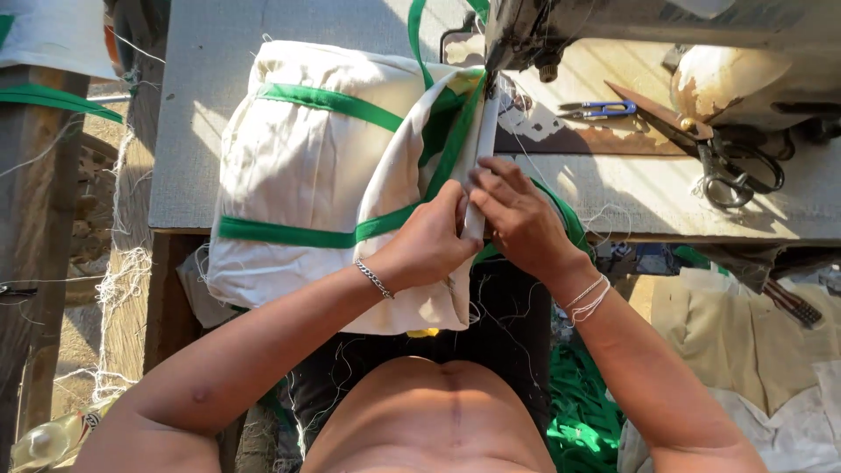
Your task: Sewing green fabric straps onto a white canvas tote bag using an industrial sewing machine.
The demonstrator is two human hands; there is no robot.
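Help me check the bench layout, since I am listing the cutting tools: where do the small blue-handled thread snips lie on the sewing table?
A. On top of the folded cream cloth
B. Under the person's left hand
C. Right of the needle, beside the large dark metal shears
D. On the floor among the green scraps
C: the small blue-handled thread snips lie on the worn table top right of the needle, next to the large dark metal shears, clear of both hands.

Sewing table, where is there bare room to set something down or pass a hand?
Bare grey table top lies left of the cream bag with green trim. A narrower strip runs between the right hand and the large scissors. It is crowded under the sewing machine, around the blue snips, and where the left hand pinches the fabric.
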